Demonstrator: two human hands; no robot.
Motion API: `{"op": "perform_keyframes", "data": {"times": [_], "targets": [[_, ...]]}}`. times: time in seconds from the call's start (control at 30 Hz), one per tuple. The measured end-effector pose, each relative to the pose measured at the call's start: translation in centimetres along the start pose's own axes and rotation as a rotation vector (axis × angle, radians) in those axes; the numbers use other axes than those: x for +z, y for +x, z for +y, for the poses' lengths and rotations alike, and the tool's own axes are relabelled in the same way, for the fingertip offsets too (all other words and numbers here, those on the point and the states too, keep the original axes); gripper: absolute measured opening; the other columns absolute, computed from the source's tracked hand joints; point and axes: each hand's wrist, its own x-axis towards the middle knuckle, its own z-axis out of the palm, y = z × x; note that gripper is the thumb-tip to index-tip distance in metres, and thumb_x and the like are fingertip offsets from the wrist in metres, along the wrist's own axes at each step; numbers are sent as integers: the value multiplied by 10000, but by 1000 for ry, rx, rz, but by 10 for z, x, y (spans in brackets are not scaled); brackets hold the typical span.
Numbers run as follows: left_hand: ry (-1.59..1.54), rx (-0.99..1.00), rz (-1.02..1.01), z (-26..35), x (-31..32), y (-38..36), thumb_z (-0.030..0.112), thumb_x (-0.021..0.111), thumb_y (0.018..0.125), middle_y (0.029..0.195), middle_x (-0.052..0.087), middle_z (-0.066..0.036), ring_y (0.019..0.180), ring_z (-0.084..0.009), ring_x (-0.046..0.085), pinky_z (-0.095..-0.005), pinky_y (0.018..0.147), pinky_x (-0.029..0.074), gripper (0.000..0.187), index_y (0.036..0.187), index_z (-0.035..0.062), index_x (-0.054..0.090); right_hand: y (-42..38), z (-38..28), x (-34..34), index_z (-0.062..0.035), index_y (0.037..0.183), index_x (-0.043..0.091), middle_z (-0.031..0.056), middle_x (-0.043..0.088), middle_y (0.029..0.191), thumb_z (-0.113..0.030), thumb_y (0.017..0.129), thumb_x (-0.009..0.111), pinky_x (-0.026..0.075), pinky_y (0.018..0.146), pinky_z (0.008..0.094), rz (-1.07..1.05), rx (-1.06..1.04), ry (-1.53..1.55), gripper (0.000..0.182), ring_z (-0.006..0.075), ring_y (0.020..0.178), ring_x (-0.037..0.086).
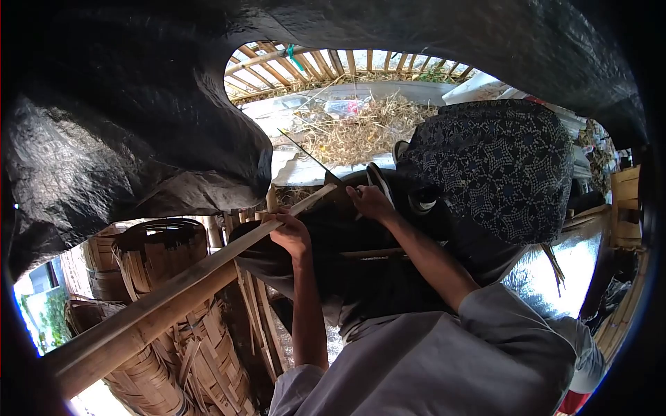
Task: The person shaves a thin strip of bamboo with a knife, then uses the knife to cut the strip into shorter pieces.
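Note:
A long split bamboo pole (187, 279) runs from the lower left up to the middle of the view. My left hand (291, 234) is closed around it near its upper end. At that end, a knife (312, 157) with a long, thin, dark blade crosses the tip of the bamboo, pointing up and left. Its handle side is in my right hand (372, 203), whose fingers are closed; most of the handle is hidden by them. The knife seems to touch the bamboo end, though contact is hard to make out.
Woven bamboo baskets (159, 253) stand at lower left. Black plastic sheeting (139, 132) hangs close above and left. Dry straw (378, 128) litters the ground ahead, before a bamboo slat fence (319, 66). Dark patterned cloth (496, 166) lies to the right.

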Motion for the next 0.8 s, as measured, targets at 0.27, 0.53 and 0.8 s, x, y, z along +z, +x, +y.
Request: {"op": "perform_keyframes", "data": {"times": [0.27,0.53,0.8], "targets": [[23,-23,-39,4,0,1,13,329,847,658,507,-142,595,-259,538,-332,553,441,126,730,-18,366,-4,-35,1,6,987,586,256,601,824,-518,847,340,454,782,448,-3,-55,29,596,390,873,574],[94,2,-48,4,-3,4,-2,343,842,650,503,-138,585,-263,545,-322,534,434,108,741,-23,375,5,26,28,3,922,606,253,598,850,-495,841,358,441,800,450,-28,58,-156,562,391,886,564],[30,39,19,0,0,2,-6,337,845,649,497,-130,575,-245,536,-318,528,430,95,758,-16,374,-4,15,13,30,911,593,245,601,819,-509,834,370,450,787,428,-59,51,-210,589,377,865,573]]}}
